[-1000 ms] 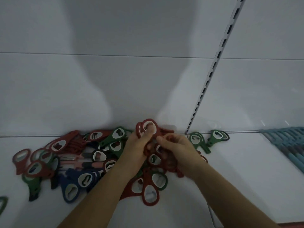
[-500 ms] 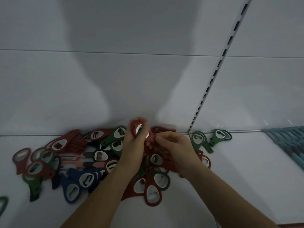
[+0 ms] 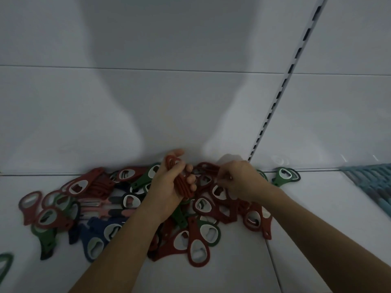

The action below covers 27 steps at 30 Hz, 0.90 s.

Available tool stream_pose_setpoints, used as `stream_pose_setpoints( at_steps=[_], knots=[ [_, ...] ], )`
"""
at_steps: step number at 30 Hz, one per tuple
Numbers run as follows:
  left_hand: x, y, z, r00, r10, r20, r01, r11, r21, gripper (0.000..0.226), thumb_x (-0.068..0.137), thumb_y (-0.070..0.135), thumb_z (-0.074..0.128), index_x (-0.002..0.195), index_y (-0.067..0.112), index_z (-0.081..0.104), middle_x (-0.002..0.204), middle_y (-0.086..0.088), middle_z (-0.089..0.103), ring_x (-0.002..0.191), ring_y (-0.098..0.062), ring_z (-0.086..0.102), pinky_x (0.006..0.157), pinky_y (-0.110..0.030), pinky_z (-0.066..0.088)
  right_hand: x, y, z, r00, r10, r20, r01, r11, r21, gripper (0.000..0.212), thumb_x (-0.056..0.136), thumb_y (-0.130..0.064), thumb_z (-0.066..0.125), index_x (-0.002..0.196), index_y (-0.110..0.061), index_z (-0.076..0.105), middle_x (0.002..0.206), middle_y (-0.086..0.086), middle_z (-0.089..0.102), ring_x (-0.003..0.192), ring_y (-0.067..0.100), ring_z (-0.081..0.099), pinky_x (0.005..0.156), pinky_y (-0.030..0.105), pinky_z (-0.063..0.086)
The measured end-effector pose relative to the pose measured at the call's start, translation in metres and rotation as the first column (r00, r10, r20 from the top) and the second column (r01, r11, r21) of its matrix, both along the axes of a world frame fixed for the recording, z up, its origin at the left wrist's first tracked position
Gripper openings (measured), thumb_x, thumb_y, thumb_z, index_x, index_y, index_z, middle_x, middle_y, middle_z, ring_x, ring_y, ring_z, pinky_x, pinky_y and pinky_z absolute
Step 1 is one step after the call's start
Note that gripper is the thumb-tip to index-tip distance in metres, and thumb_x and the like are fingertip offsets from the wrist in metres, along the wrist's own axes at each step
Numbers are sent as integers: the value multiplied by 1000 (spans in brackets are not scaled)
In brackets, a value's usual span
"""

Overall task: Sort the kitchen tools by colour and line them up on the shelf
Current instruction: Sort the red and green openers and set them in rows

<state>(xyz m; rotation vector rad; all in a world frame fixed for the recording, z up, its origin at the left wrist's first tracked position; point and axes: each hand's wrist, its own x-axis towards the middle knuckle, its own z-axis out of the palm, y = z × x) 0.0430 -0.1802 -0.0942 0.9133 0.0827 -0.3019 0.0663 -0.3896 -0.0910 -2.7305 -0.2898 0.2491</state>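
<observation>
red openers point(image 3: 183, 188), green opener point(image 3: 285, 176), white shelf point(image 3: 317, 212)

Pile point(image 3: 118, 208) sits on the shelf point(image 3: 232, 275), hard against the back panel point(image 3: 63, 123). Left hand point(image 3: 167, 189) over its middle, gripping a stack point(image 3: 183, 188); right hand point(image 3: 243, 182) just beside, down on the pile. Right of the rail point(image 3: 281, 94), two openers point(image 3: 285, 175); far right, a row point(image 3: 372, 182).
</observation>
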Motion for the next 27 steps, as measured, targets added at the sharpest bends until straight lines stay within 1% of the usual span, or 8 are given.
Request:
stream_pose_setpoints(
  at_steps=[2, 5, 10, 15, 18, 20, 23, 27],
  knots=[
    [-1, -1, -1, 999, 47, 20, -49, 996, 70, 24, 105, 12, 48, 127, 17, 55, 88, -10, 63, 67, -20, 58, 59, -33, 51, 1, -9, 2, 999, -44, -5, 45, 995, 89, 9, 93, -22, 71, 85, -25, 71, 80, -15, 64, 71, -2, 60, 59, 7, 41],
    [1, -4, -6, 993, 91, 69, -102, 978, 182, 24, 107, 15, 46, 129, 16, 55, 95, -12, 66, 76, -24, 66, 67, -37, 55, 1, -19, 9, 995, -95, 14, 84, 935, 345, 13, 97, -12, 64, 85, -13, 68, 78, -10, 63, 66, 4, 58, 68, 22, 46],
    [-10, -21, 2, 990, -128, 61, 105, 952, 288, 30, 105, 31, 47, 132, 26, 58, 118, -9, 74, 106, -28, 73, 88, -55, 59, -7, 0, 27, 985, -125, -120, 170, 566, 807, 13, 101, -5, 58, 100, 4, 67, 75, 14, 66, 60, 20, 59, 58, 28, 51],
    [-15, -29, -1, 985, -166, 41, 148, 949, 279, 29, 100, 22, 59, 129, 21, 58, 98, -14, 67, 67, -19, 62, 53, -33, 53, -8, -1, 5, 956, -252, 151, 116, 797, 593, 9, 93, -19, 71, 99, -24, 76, 90, -15, 70, 76, 5, 67, 73, 23, 55],
    [-11, -19, -2, 987, -160, 9, 158, 979, 129, 40, 102, 10, 52, 134, 34, 56, 90, -14, 62, 63, -21, 54, 64, -41, 58, -16, -26, 0, 999, 25, 32, -30, 985, 168, 19, 89, -29, 75, 107, -32, 72, 90, -19, 61, 80, 5, 62, 69, 16, 43],
    [-11, -16, 4, 980, -197, 30, 196, 980, 21, 37, 101, 14, 53, 134, 29, 56, 89, -13, 58, 66, -22, 55, 69, -43, 58, -23, -33, -5, 985, 156, -76, -161, 985, -65, 38, 82, -43, 78, 118, -35, 67, 96, -16, 54, 90, 12, 57, 74, 17, 42],
    [-11, -18, 8, 982, -188, 1, 188, 982, 4, 34, 100, 19, 55, 134, 17, 53, 91, -12, 58, 64, -20, 55, 55, -32, 53, -24, -32, -7, 989, 114, -98, -127, 982, -137, 55, 73, -47, 83, 122, -32, 63, 108, -4, 51, 98, 17, 54, 84, 30, 48],
    [-11, -18, 9, 982, -188, 12, 187, 982, 31, 35, 99, 20, 55, 134, 15, 55, 99, -17, 64, 78, -28, 67, 70, -40, 59, -20, -41, -4, 993, 86, -84, -85, 996, 8, 27, 78, -30, 85, 101, -28, 70, 95, -11, 66, 80, 6, 60, 71, 22, 46]
  ],
)
